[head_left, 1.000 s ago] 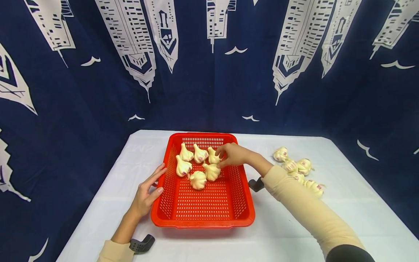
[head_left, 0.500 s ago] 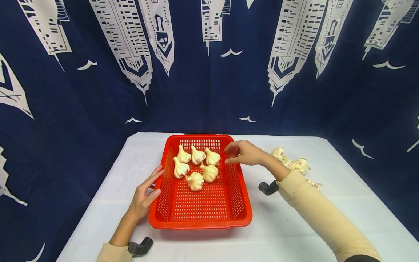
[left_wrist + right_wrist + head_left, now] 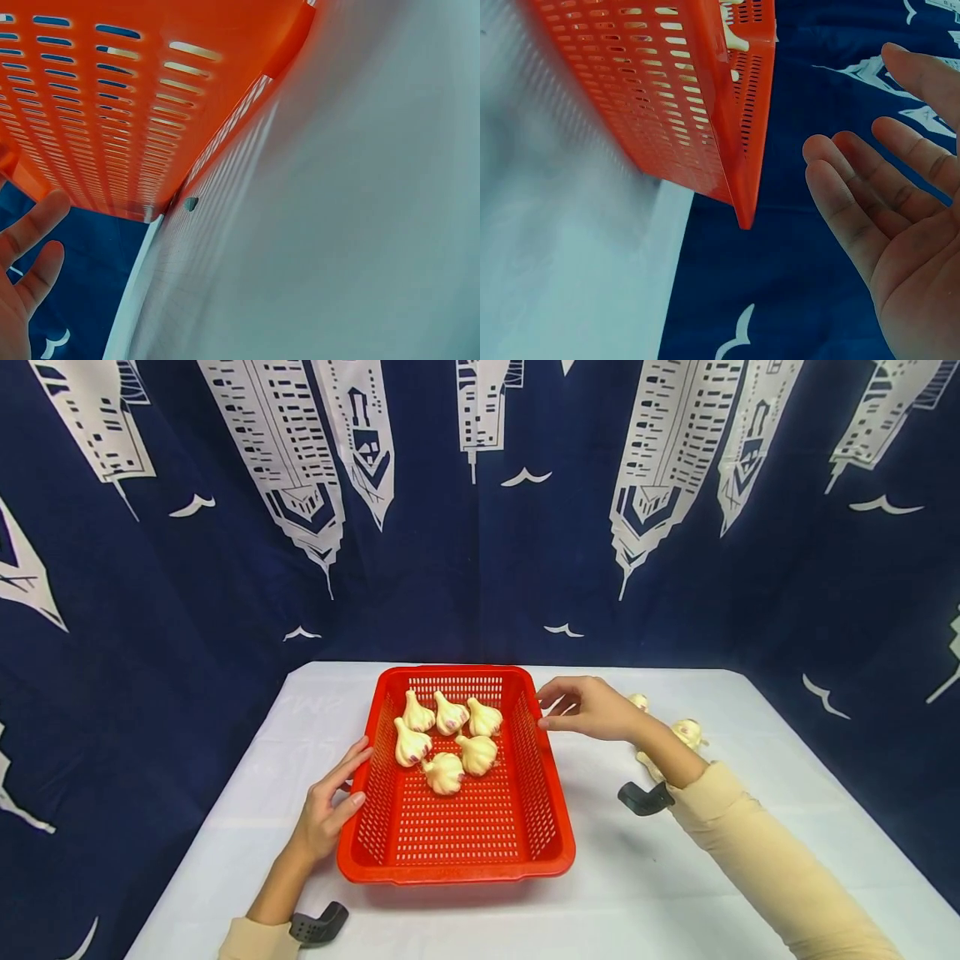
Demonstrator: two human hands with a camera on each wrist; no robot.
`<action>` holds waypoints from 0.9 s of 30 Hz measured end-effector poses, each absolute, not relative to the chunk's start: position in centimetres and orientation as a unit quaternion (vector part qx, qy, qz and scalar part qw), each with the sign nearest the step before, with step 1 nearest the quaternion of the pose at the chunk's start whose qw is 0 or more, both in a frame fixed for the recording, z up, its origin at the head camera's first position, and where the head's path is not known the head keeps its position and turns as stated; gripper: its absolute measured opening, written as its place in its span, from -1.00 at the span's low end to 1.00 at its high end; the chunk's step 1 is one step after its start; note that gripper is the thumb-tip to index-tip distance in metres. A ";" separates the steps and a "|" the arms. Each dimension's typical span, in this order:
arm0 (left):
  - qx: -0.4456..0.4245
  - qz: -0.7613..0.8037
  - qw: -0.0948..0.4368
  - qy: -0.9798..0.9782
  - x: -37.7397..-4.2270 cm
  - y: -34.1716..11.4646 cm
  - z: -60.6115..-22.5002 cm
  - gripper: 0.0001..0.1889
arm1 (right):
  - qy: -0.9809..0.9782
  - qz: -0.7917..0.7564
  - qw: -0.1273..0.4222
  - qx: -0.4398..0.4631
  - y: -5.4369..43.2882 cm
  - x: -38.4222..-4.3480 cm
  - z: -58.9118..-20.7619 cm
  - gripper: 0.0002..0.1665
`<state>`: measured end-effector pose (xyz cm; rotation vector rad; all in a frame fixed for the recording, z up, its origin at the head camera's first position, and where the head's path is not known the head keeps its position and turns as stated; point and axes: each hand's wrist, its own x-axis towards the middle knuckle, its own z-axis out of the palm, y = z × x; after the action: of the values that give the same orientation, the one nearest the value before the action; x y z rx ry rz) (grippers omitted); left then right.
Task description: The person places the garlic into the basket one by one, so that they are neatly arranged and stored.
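Several garlic bulbs [image 3: 451,716] lie in the back half of a red plastic basket [image 3: 457,870] with slotted walls. My left hand [image 3: 327,806] rests against the basket's left rim, its fingers fairly straight. The left wrist view catches that hand's fingers [image 3: 37,225] beside the slotted wall. Just beyond the right rim, my right hand [image 3: 588,706] hovers with nothing in it. In the right wrist view its fingers [image 3: 840,195] are spread and relaxed, apart from the basket wall [image 3: 652,82]. More garlic bulbs [image 3: 687,732] lie on the table to the right, partly hidden by my right forearm.
A white cloth covers the table [image 3: 450,927] under the basket. Behind it hangs a dark blue curtain [image 3: 480,568] with white building prints. Each wrist wears a black camera mount, such as the left mount [image 3: 320,925].
My right hand has left the garlic bulbs inside the basket and moved right, past the rim, with nothing held. The left hand stays at the left rim. The head view has shifted slightly.
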<state>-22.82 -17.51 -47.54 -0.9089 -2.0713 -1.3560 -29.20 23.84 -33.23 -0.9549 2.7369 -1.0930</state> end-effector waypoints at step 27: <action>-0.323 -0.500 0.242 -0.766 -22.9 -17.7 -47.8 -0.41 | 0.923 -0.312 -0.056 -0.218 32.3 -25.7 -33.9 -0.59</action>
<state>-22.86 -17.65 -47.78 -0.8836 -2.0931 -1.3679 -25.67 32.28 -33.95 -0.7102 3.0090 -1.0159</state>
